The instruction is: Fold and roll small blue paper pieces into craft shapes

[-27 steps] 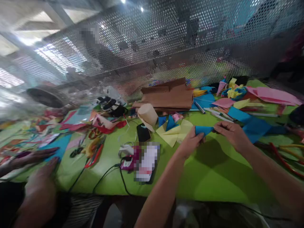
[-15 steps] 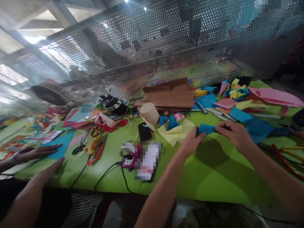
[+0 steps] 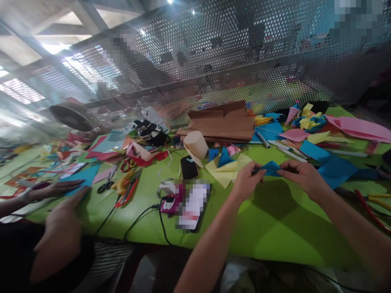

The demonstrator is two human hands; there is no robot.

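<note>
Currently both of the worker's hands are working right of centre in the frame, above the green desk (image 3: 269, 240). Left hand (image 3: 247, 181): thumb and fingers are pinching the left end of a small folded blue paper (image 3: 271, 168). Right hand (image 3: 301, 175): thumb and index finger are pinching its right end. The paper is hanging between them, its middle rising to a low peak, and a shadow is falling on the desk below.

Just left of the left hand, a yellow sheet (image 3: 221, 173) is lying with a folded blue piece (image 3: 225, 158) standing on it. A cream hat-shaped piece (image 3: 197, 145) is tilting near the frame's centre; below it a dark device (image 3: 189, 167) and a phone (image 3: 195, 205) are lying. Beyond the right hand, a large blue sheet (image 3: 337, 171) is spreading near the right edge, and red-handled pliers (image 3: 368, 208) are resting lower down. Brown paper (image 3: 221, 127) is lying at upper centre, before a perforated panel (image 3: 183, 77).

Lower left, a co-worker's hands (image 3: 58, 189) are resting at another blue sheet (image 3: 83, 176); a yellow glue gun (image 3: 121, 185) is lying to their right.
</note>
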